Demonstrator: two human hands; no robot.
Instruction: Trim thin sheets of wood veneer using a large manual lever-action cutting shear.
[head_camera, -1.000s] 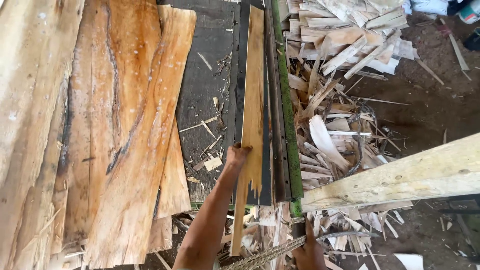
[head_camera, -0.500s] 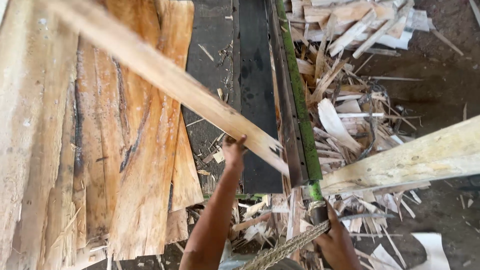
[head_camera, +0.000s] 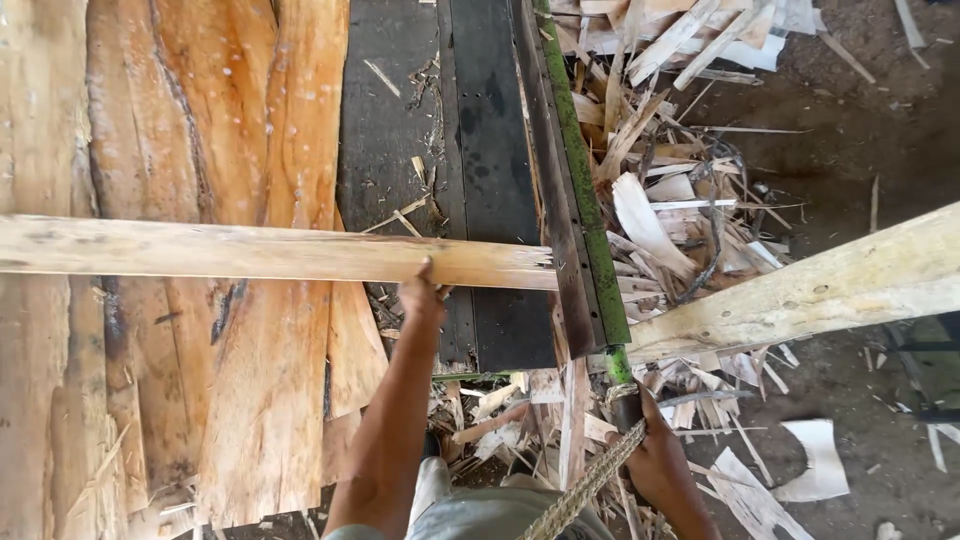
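Note:
My left hand (head_camera: 422, 296) grips the near edge of a long thin wood strip (head_camera: 250, 250) that lies crosswise over the dark cutting bed (head_camera: 490, 150) and the stack of veneer sheets (head_camera: 250, 130). One end of the strip reaches the long green-edged blade arm (head_camera: 580, 180). My right hand (head_camera: 650, 460) is closed around the dark handle (head_camera: 625, 400) at the near end of that arm, beside a twisted rope (head_camera: 580, 490).
A pale wooden beam (head_camera: 820, 290) runs diagonally at the right. Heaps of wood offcuts and splinters (head_camera: 680, 220) cover the dirt floor right of the blade and near my legs. Wide veneer sheets fill the left side.
The strip has swung from lengthwise along the blade, through a diagonal, to lying crosswise toward the left. My right hand has stayed on the handle.

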